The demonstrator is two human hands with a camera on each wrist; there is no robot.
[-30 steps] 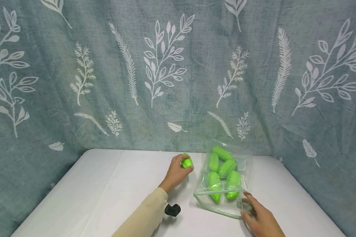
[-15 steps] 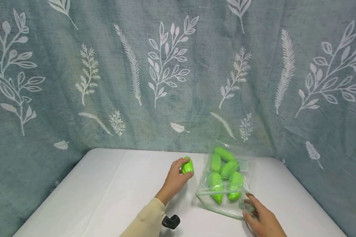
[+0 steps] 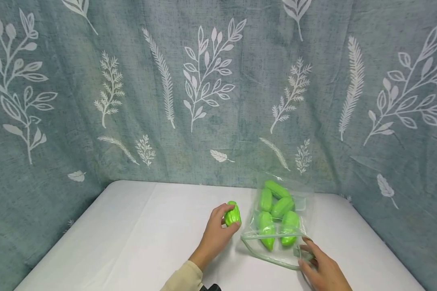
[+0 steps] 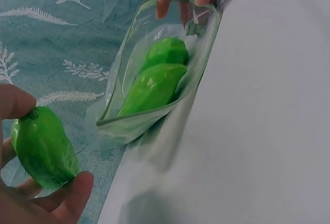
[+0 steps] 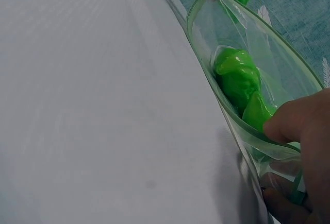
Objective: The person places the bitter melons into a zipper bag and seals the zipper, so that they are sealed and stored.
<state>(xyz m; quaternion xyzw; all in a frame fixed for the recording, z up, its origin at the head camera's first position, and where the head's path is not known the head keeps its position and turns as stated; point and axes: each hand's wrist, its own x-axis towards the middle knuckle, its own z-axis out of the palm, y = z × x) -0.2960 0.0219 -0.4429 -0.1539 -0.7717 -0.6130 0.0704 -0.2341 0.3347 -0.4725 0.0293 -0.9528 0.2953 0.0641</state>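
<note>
In the head view my left hand holds a bright green, ribbed, pepper-like vegetable between thumb and fingers, above the table and left of the bag. Its stem-end nub shows close up in the left wrist view, where the vegetable is gripped at both ends. A clear zip bag with a green-edged mouth lies with that mouth spread toward me. My right hand pinches the bag's right corner at the rim. Inside lie several green vegetables, two plump ones nearest the mouth and longer ones behind.
The white-covered table runs back to a blue-green curtain with white leaf prints. Near the table's back edge, the far end of the bag reaches the curtain in the head view.
My left hand has lifted the green vegetable off the table and drawn it slightly nearer me and to the right. My right hand keeps its hold on the bag's corner.
</note>
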